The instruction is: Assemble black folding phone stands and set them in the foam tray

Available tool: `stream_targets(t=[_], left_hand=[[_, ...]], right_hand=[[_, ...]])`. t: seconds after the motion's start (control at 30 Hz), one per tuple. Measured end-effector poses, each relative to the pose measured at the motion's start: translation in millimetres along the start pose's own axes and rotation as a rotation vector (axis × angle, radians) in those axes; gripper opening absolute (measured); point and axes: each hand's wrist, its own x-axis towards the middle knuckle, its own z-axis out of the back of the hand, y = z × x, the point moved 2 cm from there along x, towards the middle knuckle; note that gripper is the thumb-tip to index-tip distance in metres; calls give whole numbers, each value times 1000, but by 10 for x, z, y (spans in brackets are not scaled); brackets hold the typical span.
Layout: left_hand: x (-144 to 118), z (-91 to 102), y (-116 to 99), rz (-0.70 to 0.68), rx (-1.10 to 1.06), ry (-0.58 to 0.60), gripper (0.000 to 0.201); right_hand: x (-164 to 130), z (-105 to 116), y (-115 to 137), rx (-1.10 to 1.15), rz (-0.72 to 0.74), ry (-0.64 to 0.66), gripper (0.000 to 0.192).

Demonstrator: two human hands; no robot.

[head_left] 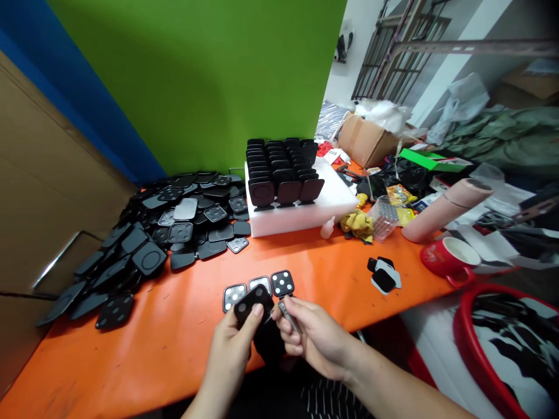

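1. Black, rounded-square plastic plate [252,304] with small pale dots on its face is sitting at lower centre of the frame, just above the near edge of the orange table [174,337].
2. Left hand [231,343] is closing on the plate, thumb lying across its lower right corner, fingers hidden behind it.
3. Right hand [312,337] is curling shut around a small silvery tool [288,314], tip pointing toward the plate; whether it is touching cannot be told.
4. Tool's lower end is hiding inside the fist; its type is hard to make out.
5. Three dotted plates [259,285] are lying in a row on the table just above the hands.
6. Heap of black plates [161,233] is filling centre left; its far-left pieces are stretching with lens distortion.
7. White foam block [305,212] at centre is carrying upright black plates in rows.
8. Red cup [449,259] is standing at right.
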Motion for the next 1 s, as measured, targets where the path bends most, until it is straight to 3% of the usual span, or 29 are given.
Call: stream_targets(t=[0.07, 0.13, 0.23, 0.37, 0.47, 0.6, 0.7, 0.8, 0.87, 1.0], left_hand=[[-6, -23, 14, 80, -89, -36, 26], [-49, -38, 18, 41, -73, -33, 23], [-133, -30, 5, -212, 72, 4, 20], [-219, -26, -9, -582, 260, 147, 35], [-262, -57, -15, -725, 329, 214, 46], [-283, -151, -30, -789, 312, 236, 49], [-224, -259, -33, -669, 215, 306, 41], [-58, -387, 25, -291, 33, 255, 23], [75, -498, 97, -77, -75, 218, 24], [290, -696, 248, -23, -124, 258, 36]], right_hand=[[-15, 4, -5, -60, -24, 0, 26], [-32, 3, -12, -130, -53, 0, 26], [-63, 15, -18, -62, -129, -12, 27], [-113, 83, -22, 230, -286, -20, 20], [-148, 136, -37, 365, -402, -54, 21], [-186, 177, -79, 397, -327, -185, 23], [-222, 275, -114, 256, -152, -302, 29], [-276, 451, -69, -264, 185, -384, 28], [-303, 570, -20, -678, 324, -393, 23], [-223, 848, 111, -1210, 341, -442, 27]])
